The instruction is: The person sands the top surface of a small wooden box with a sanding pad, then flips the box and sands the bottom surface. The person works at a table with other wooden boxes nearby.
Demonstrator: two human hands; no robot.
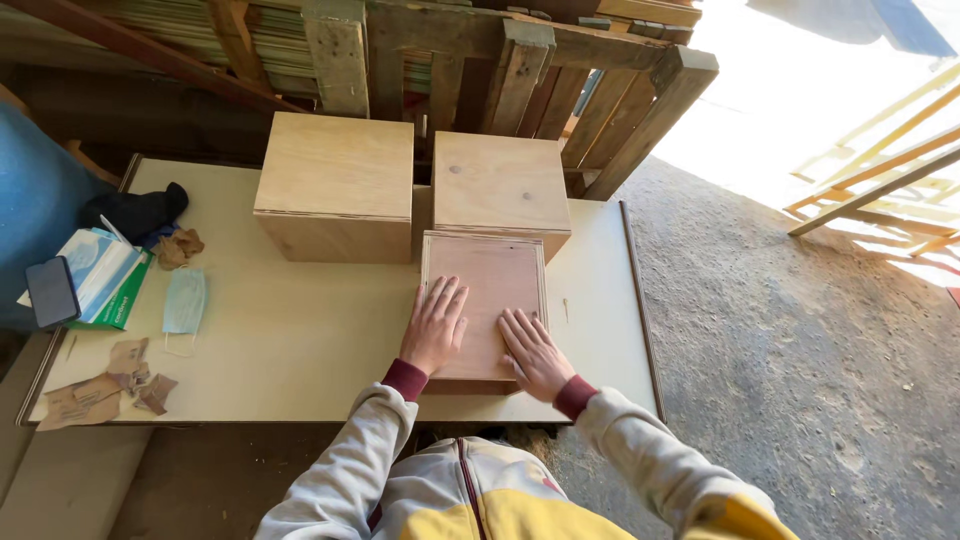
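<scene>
A flat reddish plywood box (488,275) lies on the pale table (300,340) near its front right. My left hand (436,326) rests flat on the box's left near part, fingers spread. Flat on its right near corner lies my right hand (535,353), fingers also apart. Neither hand grips anything. Behind the low box stand two taller plywood cubes: a larger one (338,185) at the left and a smaller one (500,185) touching the low box's far edge.
At the table's left lie a dark phone (52,291), a tissue box (108,272), a blue face mask (184,302), black cloth (135,211) and torn sandpaper scraps (100,385). Wooden pallets (520,70) lean behind. Concrete floor (800,340) spreads right.
</scene>
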